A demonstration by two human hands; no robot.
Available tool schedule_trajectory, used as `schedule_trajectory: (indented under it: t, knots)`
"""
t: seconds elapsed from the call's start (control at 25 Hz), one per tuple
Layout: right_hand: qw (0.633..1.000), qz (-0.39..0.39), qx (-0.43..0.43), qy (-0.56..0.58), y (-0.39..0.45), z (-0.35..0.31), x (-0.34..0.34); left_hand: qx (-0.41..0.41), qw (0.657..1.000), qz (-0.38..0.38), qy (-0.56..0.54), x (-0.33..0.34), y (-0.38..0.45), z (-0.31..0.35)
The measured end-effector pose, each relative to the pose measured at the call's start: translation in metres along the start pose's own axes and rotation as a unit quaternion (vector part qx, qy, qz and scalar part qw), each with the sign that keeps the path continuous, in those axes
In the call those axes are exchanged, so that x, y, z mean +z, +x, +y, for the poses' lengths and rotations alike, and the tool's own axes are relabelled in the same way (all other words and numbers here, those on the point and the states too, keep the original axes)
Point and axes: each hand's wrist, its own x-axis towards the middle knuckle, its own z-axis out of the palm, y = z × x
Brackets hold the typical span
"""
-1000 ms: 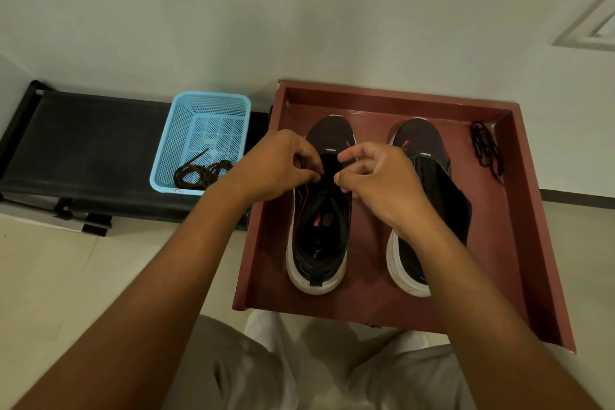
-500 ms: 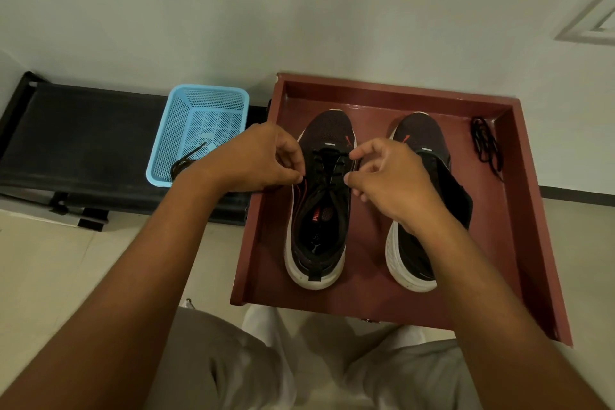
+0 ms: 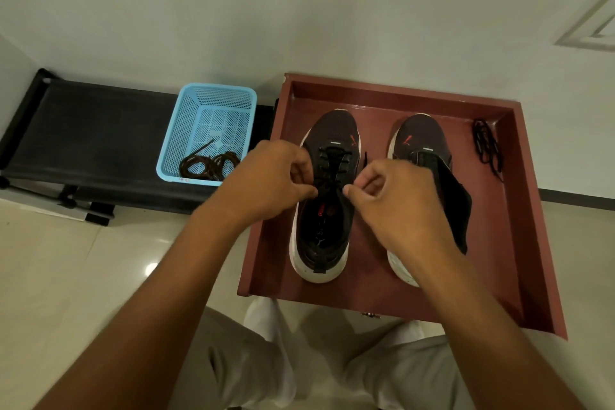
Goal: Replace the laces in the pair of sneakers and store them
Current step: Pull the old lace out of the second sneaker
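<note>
Two dark sneakers with white soles stand side by side in a red-brown tray [image 3: 519, 210]. The left sneaker [image 3: 327, 230] has a black lace [image 3: 334, 160] threaded through its eyelets. My left hand [image 3: 271, 176] pinches the lace at the shoe's left side, and my right hand [image 3: 396, 200] pinches it at the right side, fingers curled. The right sneaker [image 3: 419, 140] has its tongue folded out and is partly hidden by my right hand. A loose black lace [image 3: 487, 146] lies in the tray's far right corner.
A light blue plastic basket [image 3: 206, 110] holding coiled dark brown laces [image 3: 209, 165] sits on a low black bench [image 3: 90, 133] to the left of the tray. A pale wall stands behind. My knees are below the tray, on a tiled floor.
Both hands have slid from the upper eyelets down toward the shoe's opening and spread slightly apart, uncovering the laced rows. The view has shifted a little.
</note>
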Motion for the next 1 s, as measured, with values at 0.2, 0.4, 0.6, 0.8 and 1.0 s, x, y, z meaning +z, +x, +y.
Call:
schedule_trajectory:
  t: [0.2, 0.4, 0.6, 0.8, 1.0]
  knots:
    - [0.999, -0.031, -0.015, -0.012, -0.007, 0.006, 0.015, -0.010, 0.999, 0.043, -0.029, 0.022, -0.013, 0.008]
    - [1.000, -0.009, -0.015, -0.014, -0.004, 0.008, 0.020, -0.021, 0.998, 0.056, -0.036, 0.029, -0.012, 0.010]
    - [1.000, 0.003, -0.005, -0.006, -0.003, 0.011, 0.022, -0.024, 0.996, 0.078, -0.029, 0.028, -0.013, 0.007]
    - [0.999, 0.025, 0.030, 0.002, -0.001, 0.016, 0.017, -0.091, 0.989, 0.091, -0.068, 0.020, -0.013, 0.000]
    - [1.000, 0.009, 0.016, -0.023, -0.002, 0.012, 0.021, -0.093, 0.988, 0.086, -0.088, 0.023, -0.013, 0.003]
